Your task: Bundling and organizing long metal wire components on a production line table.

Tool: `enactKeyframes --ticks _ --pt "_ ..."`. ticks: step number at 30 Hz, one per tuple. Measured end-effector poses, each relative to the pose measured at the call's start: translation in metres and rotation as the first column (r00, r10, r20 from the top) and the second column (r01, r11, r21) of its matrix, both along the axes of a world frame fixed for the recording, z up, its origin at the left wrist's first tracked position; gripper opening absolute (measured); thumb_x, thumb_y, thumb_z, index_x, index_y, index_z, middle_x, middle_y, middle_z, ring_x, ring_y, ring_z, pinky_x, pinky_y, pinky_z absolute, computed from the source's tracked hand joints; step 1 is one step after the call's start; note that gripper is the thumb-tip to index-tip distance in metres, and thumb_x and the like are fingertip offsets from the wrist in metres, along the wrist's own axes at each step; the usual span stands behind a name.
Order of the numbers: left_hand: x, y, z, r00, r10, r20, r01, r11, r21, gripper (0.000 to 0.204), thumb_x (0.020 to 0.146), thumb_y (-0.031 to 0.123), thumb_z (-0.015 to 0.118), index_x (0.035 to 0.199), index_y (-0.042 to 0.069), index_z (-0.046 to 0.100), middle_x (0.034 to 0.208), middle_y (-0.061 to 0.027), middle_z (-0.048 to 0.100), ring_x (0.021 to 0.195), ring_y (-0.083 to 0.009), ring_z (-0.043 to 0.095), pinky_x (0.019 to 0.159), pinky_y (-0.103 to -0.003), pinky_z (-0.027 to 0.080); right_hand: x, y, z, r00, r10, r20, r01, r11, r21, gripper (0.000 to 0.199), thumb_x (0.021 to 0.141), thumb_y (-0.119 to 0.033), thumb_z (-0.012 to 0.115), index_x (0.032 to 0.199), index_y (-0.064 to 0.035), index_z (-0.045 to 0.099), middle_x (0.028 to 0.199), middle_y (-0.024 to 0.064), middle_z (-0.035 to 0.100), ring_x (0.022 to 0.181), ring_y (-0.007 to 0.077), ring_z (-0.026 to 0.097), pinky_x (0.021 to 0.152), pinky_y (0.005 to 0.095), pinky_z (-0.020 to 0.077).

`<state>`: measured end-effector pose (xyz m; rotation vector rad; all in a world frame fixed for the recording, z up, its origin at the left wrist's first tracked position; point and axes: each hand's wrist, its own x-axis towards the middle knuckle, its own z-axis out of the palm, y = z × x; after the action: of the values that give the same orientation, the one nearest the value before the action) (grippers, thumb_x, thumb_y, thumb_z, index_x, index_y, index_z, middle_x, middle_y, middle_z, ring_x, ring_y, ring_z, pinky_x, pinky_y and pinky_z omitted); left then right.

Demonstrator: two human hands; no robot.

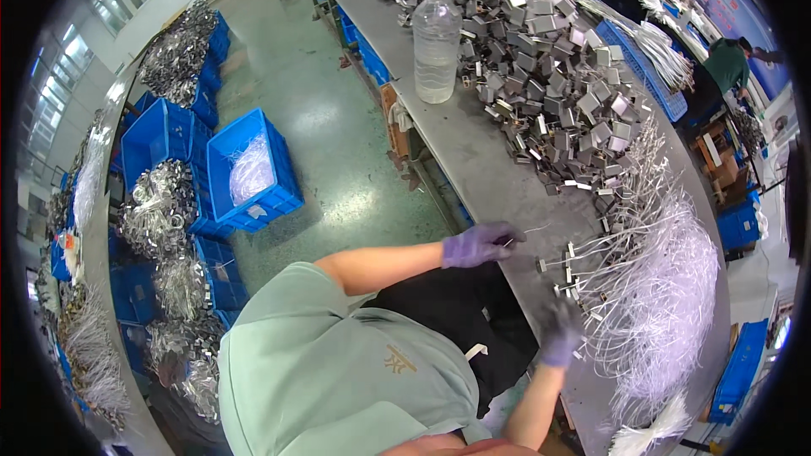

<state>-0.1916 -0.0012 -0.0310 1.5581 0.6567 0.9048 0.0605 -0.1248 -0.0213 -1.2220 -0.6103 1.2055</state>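
Observation:
My left hand (478, 247), in a purple glove, is at the near edge of the grey table (498, 177). Its fingers are closed, with a small pale bit at the tips too small to name. A thin wire (536, 228) lies just beyond those fingertips. My right hand (561, 331), gloved in purple with dark fingers, hovers over the table's edge, smeared by motion. Nearest to it are small metal blocks (572, 273) with white wire leads. Their leads run into a big bundle of clear, whitish wires (663, 304).
A large heap of grey metal blocks (549, 76) covers the table's far part. A clear bottle (436, 46) with liquid stands beside it. On the floor at left stands a blue crate (283, 177), near further crates of metal parts. Another person (728, 65) is at the far right.

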Motion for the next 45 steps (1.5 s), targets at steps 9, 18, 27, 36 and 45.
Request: enactKeyframes --ticks 9,18,27,36,45 --pt "-0.139 -0.080 -0.023 0.923 -0.032 0.384 0.238 0.830 -0.504 0.041 0.082 0.026 0.055 0.112 -0.002 0.054 0.067 -0.0055 0.047 0.057 -0.0145 0.045 0.053 -0.027 0.037 -0.086 0.149 -0.090 0.918 0.159 -0.364 -0.189 0.981 -0.048 0.028 0.091 -0.023 0.055 0.115 -0.0096 0.053 0.107 0.0080 0.063 0.087 0.0225 0.063 0.062 0.0327 0.0467" --pt "-0.213 -0.124 -0.073 0.960 0.209 -0.186 -0.278 0.628 -0.727 0.021 0.088 0.022 0.054 0.086 0.001 0.059 0.061 -0.0040 0.053 0.049 -0.0105 0.046 0.045 -0.025 0.037 -0.064 0.142 -0.016 0.956 -0.153 -0.249 0.152 0.988 -0.023 0.051 0.089 -0.019 0.059 0.132 -0.0056 0.036 0.112 0.0140 0.058 0.092 0.0297 0.060 0.072 0.0393 0.0498" --pt "-0.226 -0.113 -0.088 0.885 0.369 -0.283 -0.459 0.599 -0.656 0.020 0.084 0.019 0.058 0.083 0.000 0.058 0.055 -0.0080 0.052 0.044 -0.0149 0.047 0.042 -0.027 0.036 -0.022 0.147 0.013 0.947 -0.322 -0.009 0.315 0.920 0.235 0.034 0.093 -0.020 0.053 0.120 -0.0012 0.046 0.104 0.0176 0.062 0.085 0.0293 0.065 0.060 0.0342 0.0531" --pt "-0.227 -0.110 -0.100 0.875 0.439 -0.206 -0.463 0.633 -0.620 0.018 0.083 0.017 0.061 0.078 0.002 0.056 0.052 -0.0076 0.050 0.041 -0.0170 0.046 0.039 -0.029 0.035 -0.007 0.129 0.031 0.936 -0.329 -0.122 0.349 0.905 0.241 0.024 0.096 -0.017 0.046 0.111 0.0015 0.047 0.094 0.0190 0.064 0.072 0.0272 0.067 0.049 0.0270 0.0523" --pt "-0.213 -0.100 -0.091 0.898 0.406 -0.172 -0.419 0.665 -0.618 0.022 0.084 0.021 0.062 0.076 0.002 0.054 0.053 -0.0063 0.048 0.042 -0.0161 0.045 0.040 -0.029 0.035 -0.019 0.118 0.032 0.940 -0.319 -0.119 0.333 0.932 0.140 0.026 0.095 -0.023 0.050 0.110 -0.0012 0.048 0.091 0.0149 0.064 0.068 0.0239 0.066 0.052 0.0260 0.0495"
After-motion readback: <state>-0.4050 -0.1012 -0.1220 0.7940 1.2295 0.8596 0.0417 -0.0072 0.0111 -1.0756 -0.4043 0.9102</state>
